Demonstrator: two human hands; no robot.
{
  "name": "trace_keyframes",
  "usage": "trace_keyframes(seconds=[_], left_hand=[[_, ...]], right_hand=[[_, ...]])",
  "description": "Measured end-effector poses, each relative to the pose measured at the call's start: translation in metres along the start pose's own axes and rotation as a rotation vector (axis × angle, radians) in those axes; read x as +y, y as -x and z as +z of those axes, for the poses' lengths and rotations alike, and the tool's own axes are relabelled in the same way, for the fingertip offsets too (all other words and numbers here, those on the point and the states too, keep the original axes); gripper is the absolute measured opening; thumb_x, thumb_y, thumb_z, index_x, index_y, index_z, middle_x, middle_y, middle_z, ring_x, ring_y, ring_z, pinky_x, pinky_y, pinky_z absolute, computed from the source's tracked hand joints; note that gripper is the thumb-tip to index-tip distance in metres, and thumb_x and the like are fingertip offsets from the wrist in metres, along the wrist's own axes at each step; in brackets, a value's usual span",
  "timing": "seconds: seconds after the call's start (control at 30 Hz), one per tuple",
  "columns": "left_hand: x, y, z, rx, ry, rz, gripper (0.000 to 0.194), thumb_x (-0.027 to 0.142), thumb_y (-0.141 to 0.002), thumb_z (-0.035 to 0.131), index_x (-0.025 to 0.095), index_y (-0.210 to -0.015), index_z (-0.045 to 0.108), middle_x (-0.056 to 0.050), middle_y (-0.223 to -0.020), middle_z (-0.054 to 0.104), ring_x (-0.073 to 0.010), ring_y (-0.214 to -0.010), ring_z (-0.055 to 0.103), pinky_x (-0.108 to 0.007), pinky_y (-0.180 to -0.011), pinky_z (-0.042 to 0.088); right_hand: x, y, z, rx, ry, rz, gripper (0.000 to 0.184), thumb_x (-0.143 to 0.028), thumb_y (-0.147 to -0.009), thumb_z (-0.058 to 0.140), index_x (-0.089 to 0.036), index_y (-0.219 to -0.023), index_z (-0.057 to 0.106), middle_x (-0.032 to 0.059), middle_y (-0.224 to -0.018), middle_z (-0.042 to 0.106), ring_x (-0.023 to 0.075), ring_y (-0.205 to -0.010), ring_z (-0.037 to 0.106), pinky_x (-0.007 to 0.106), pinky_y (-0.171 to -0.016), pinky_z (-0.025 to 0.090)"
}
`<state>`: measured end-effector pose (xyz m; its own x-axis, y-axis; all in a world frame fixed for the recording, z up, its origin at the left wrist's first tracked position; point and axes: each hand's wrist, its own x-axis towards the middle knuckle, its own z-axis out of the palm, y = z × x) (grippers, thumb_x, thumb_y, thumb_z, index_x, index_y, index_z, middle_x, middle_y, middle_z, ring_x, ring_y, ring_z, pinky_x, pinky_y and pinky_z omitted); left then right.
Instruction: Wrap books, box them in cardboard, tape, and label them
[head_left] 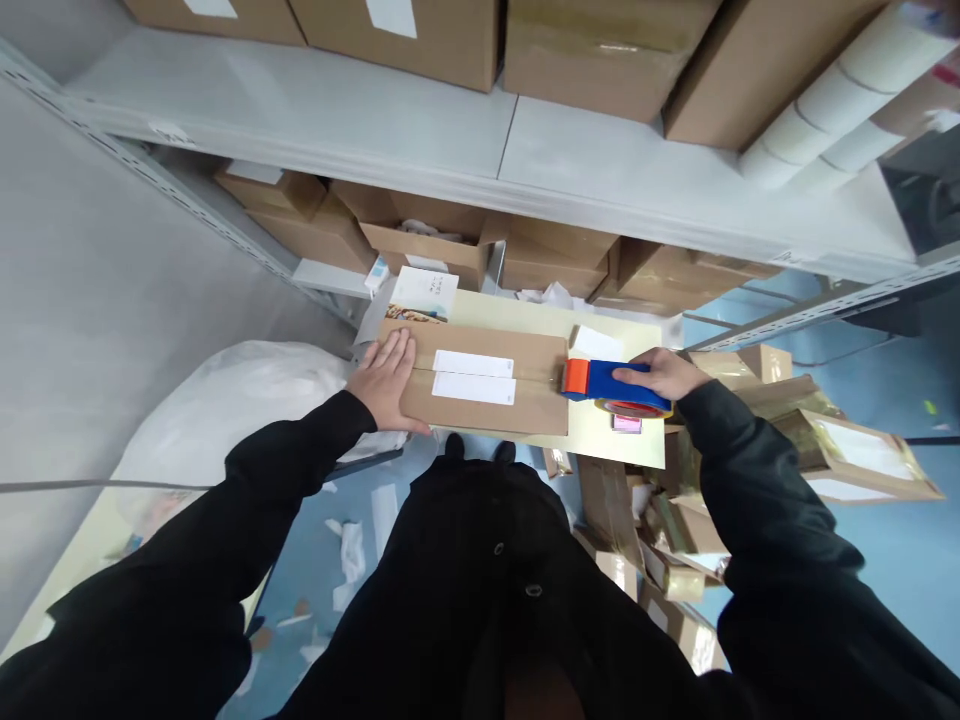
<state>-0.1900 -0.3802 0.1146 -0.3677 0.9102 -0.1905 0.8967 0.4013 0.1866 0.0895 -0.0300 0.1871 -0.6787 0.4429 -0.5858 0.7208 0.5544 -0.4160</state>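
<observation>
A long cardboard box (480,415) lies flat on the pale yellow table (645,450), its two top flaps meeting at a seam. Two white labels (474,388) sit on either side of that seam. My left hand (386,380) rests on the box's left end, fingers stretched over the top and thumb along the near edge. In my right hand (664,376) is a blue tape dispenser (611,378) with an orange front, its front end at the box's right end by the seam. The tape roll shows partly under the dispenser.
A printed leaflet (426,292) lies behind the box, and a white card (598,343) near the dispenser. A grey shelf (315,115) with cartons and white rolls (847,90) overhangs the table. Loose cartons (690,520) pile at the right; a white bag (232,420) bulges at left.
</observation>
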Motion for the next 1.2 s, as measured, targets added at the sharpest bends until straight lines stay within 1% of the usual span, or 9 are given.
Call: trace_keyframes(seconds=[0.13, 0.27, 0.37, 0.5, 0.63, 0.8, 0.9, 1.07, 1.2], left_hand=[[0.056, -0.018, 0.001, 0.023, 0.023, -0.018, 0.135, 0.081, -0.05, 0.057, -0.002, -0.145, 0.009, -0.027, -0.153, 0.008, -0.043, -0.14, 0.006, -0.055, -0.112, 0.004], [0.147, -0.058, 0.014, -0.039, 0.013, 0.21, 0.134, 0.086, -0.052, 0.047, -0.003, -0.146, 0.01, -0.026, -0.153, 0.006, -0.0392, -0.142, 0.002, -0.056, -0.112, -0.004], [0.187, -0.079, 0.023, 0.009, 0.017, 0.271, 0.135, 0.089, -0.053, 0.042, -0.005, -0.145, 0.011, -0.026, -0.153, 0.006, -0.0372, -0.142, 0.001, -0.053, -0.112, -0.005], [0.19, -0.085, 0.027, 0.016, 0.018, 0.266, 0.137, 0.09, -0.052, 0.043, -0.005, -0.145, 0.011, -0.025, -0.153, 0.006, -0.0367, -0.142, 0.002, -0.049, -0.113, -0.003], [0.184, -0.082, 0.022, -0.051, 0.005, 0.248, 0.137, 0.089, -0.05, 0.048, -0.001, -0.146, 0.009, -0.026, -0.153, 0.006, -0.0391, -0.142, 0.002, -0.052, -0.112, 0.0], [0.198, -0.082, 0.002, -0.158, -0.059, 0.232, 0.113, 0.084, -0.055, 0.053, 0.025, -0.147, 0.023, -0.019, -0.155, 0.006, -0.0424, -0.141, 0.001, -0.066, -0.104, 0.002], [0.21, -0.087, -0.007, -0.159, -0.146, 0.282, 0.101, 0.079, -0.056, 0.058, 0.026, -0.139, 0.04, -0.016, -0.155, 0.012, -0.0453, -0.139, 0.002, -0.067, -0.103, 0.004], [0.222, -0.104, -0.005, -0.129, -0.269, 0.592, 0.074, 0.064, -0.061, 0.061, 0.022, -0.121, 0.057, -0.013, -0.148, 0.034, -0.0404, -0.136, 0.017, -0.064, -0.106, -0.002], [0.214, -0.112, 0.003, -0.147, -0.255, 0.617, 0.063, 0.066, -0.061, 0.057, 0.021, -0.103, 0.067, -0.011, -0.116, 0.062, -0.0368, -0.124, 0.035, -0.063, -0.106, -0.003]], right_hand=[[0.004, -0.005, 0.008, 0.058, -0.007, -0.088, 0.056, -0.069, -0.068, 0.054, -0.015, -0.059, 0.064, 0.0015, -0.051, 0.057, 0.0126, -0.05, 0.049, 0.026, -0.051, 0.036], [0.001, -0.009, 0.007, 0.067, 0.013, -0.107, 0.055, -0.068, -0.069, 0.054, -0.015, -0.06, 0.065, 0.0018, -0.051, 0.057, 0.0123, -0.051, 0.049, 0.026, -0.052, 0.036], [0.005, -0.01, 0.008, 0.067, 0.008, -0.113, 0.055, -0.068, -0.068, 0.054, -0.014, -0.061, 0.066, 0.0014, -0.051, 0.056, 0.0118, -0.051, 0.048, 0.025, -0.052, 0.036], [0.021, -0.009, 0.012, 0.022, -0.064, -0.104, 0.058, -0.07, -0.068, 0.054, -0.014, -0.065, 0.067, 0.0011, -0.053, 0.057, 0.0112, -0.051, 0.049, 0.024, -0.052, 0.037], [0.06, -0.001, 0.003, -0.012, -0.022, -0.052, 0.062, -0.073, -0.069, 0.051, -0.013, -0.068, 0.068, 0.0027, -0.056, 0.06, 0.0126, -0.053, 0.052, 0.025, -0.054, 0.04], [0.093, 0.007, -0.013, -0.002, 0.217, 0.044, 0.063, -0.074, -0.068, 0.051, -0.015, -0.074, 0.071, 0.0081, -0.068, 0.066, 0.0202, -0.067, 0.061, 0.03, -0.064, 0.046], [0.061, 0.002, -0.007, 0.075, 0.376, 0.075, 0.064, -0.072, -0.066, 0.057, -0.012, -0.083, 0.072, 0.0148, -0.083, 0.069, 0.0282, -0.083, 0.064, 0.036, -0.073, 0.047], [-0.024, -0.017, 0.019, 0.114, 0.5, 0.133, 0.057, -0.053, -0.071, 0.064, -0.009, -0.106, 0.067, 0.0213, -0.105, 0.065, 0.0358, -0.099, 0.061, 0.043, -0.08, 0.046], [-0.041, -0.024, 0.046, 0.073, 0.539, 0.114, 0.042, -0.036, -0.076, 0.061, -0.009, -0.107, 0.066, 0.0223, -0.111, 0.063, 0.0358, -0.106, 0.058, 0.045, -0.082, 0.043]])
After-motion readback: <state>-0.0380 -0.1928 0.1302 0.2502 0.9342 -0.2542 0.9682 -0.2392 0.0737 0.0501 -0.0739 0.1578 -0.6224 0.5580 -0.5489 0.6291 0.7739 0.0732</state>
